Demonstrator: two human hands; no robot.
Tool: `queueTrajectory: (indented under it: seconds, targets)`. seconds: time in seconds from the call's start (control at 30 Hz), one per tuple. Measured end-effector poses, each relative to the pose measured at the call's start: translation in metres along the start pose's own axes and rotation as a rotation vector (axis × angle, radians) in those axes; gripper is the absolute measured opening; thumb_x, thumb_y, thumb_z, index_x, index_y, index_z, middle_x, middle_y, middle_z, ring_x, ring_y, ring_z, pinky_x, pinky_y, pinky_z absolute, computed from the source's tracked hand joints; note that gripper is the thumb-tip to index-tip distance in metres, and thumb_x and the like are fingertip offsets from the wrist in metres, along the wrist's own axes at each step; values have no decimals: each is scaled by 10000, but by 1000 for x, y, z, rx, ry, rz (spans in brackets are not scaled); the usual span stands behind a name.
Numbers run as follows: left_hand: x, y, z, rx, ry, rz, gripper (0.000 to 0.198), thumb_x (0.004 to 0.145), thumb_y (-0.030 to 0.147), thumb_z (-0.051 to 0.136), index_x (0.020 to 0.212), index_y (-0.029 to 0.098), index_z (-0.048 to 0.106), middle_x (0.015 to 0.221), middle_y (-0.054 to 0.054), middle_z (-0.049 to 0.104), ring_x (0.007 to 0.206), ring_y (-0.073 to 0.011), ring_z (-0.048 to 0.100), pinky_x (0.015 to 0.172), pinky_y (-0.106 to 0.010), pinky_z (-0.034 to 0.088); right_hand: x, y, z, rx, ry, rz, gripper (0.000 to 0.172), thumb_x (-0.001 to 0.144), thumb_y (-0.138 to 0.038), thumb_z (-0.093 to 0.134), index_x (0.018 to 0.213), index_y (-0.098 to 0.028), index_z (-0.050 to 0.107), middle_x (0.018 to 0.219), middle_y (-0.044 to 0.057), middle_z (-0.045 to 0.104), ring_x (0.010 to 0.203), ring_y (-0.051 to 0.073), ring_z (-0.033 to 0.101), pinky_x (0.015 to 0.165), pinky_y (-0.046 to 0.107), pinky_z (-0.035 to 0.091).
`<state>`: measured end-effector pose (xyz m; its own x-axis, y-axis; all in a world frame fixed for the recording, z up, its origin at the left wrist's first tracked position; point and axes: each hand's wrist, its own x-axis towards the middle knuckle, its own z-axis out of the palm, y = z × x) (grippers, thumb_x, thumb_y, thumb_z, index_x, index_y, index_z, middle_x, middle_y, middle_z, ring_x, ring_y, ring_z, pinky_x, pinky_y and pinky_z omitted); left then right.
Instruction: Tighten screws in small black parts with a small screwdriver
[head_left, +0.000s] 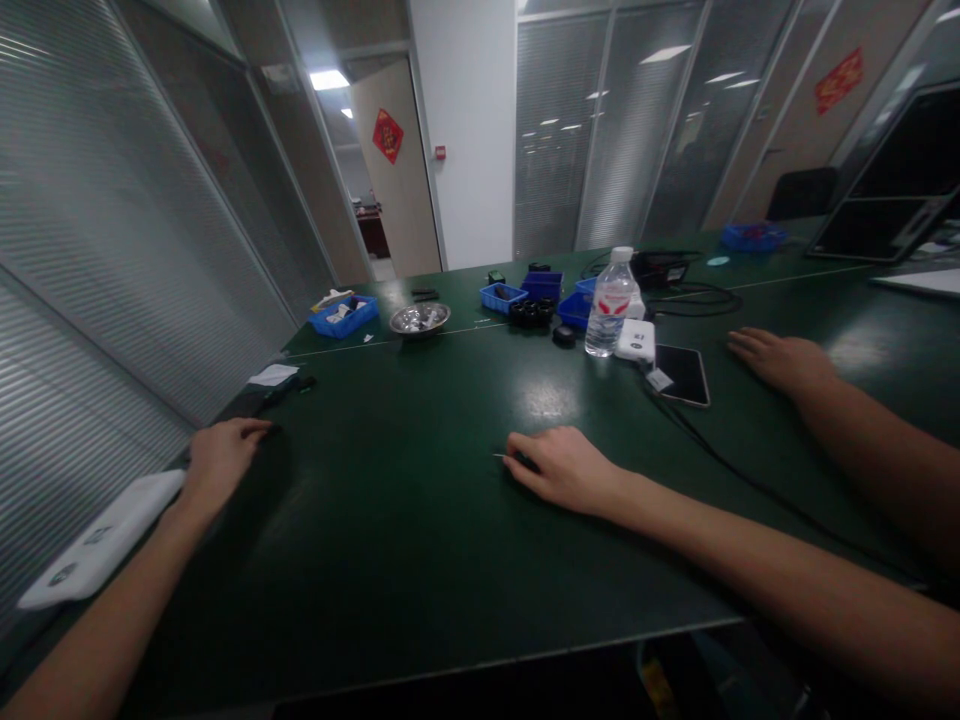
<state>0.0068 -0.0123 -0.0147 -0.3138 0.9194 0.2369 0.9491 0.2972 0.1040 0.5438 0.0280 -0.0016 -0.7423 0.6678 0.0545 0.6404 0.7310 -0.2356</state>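
My left hand (223,460) is at the table's left side, thumb and fingers pinched together. A small dark shape shows at its fingertips, too unclear to name. Beside its wrist lies a white slab-like device (105,540) with dark markings. Over the middle of the green table (390,500), my right hand (559,465) is closed in a pinch. From its fingertips a thin pale sliver (498,456) sticks out to the left; what it is cannot be made out.
Another person's hand (784,365) rests at the right. Nearby are a phone (682,375), a white box-like device (636,341), a water bottle (609,310) and a black cable (720,455). Farther back stand a metal bowl (420,320) and a blue basket (345,318).
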Motion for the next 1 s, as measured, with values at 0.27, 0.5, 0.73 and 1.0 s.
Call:
queueTrajectory:
  seconds: [0.27,0.5,0.73,1.0]
  targets:
    - [2,-4,4,58,6,60,382,960,295,490,1185,91,721,1238,-128,712,1109,-290,649,1007,-361,433,0,2,4,9,21,-15,286,1042,-419,427,1051,-194,603,763,12,639,600,104,527,547,237,276]
    - [5,-6,5,72,0,68,401,953,284,464,1179,76,722,1227,-139,707,1125,-295,640,998,-354,436,0,1,3,-6,16,-7,283,1039,-418,436,1055,-191,604,737,8,628,572,99,506,539,244,256]
    - [-2,-2,0,68,1,69,422,969,324,438,1185,103,725,1238,-125,698,1108,-290,642,997,-358,436,0,1,2,-4,11,-2,295,1045,-427,421,1067,-193,600,753,14,636,584,102,510,540,240,258]
    - [-3,6,-4,99,-17,53,394,957,316,473,1142,84,732,1198,-134,721,1073,-303,663,949,-361,466,-1,0,1,0,13,-6,285,1044,-422,427,1049,-192,595,749,10,627,588,102,520,542,247,251]
